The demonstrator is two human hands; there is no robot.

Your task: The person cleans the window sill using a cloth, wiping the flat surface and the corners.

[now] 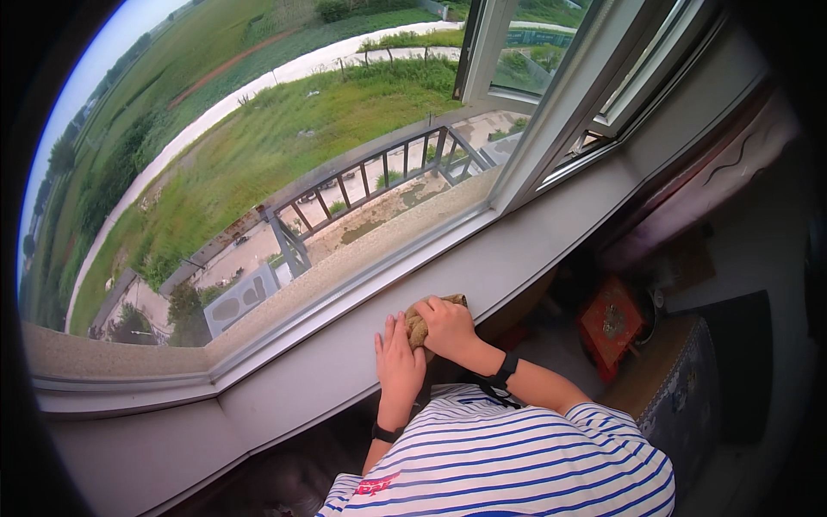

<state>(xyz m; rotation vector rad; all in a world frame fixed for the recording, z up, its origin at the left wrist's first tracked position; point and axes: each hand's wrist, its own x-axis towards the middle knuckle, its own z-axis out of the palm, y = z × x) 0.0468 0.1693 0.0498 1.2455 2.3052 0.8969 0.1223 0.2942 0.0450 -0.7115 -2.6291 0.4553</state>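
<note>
A bunched brown cloth [417,327] lies on the pale window sill [336,362], close to the sill's inner edge. My right hand [446,326] grips it from above with curled fingers. Beside it, my left hand [398,362] rests on the sill with fingers stretched forward, the fingertips touching the cloth's left side. Both wrists wear black bands. The part of the cloth beneath my right palm is hidden.
Ahead stand the white window frame [510,174] and its lower track [349,274]. Outside is a metal railing [362,181] on a ledge. A pink curtain [711,174] hangs at right, above a red patterned cloth [610,323]. A dark patterned cover [678,394] is near my right elbow.
</note>
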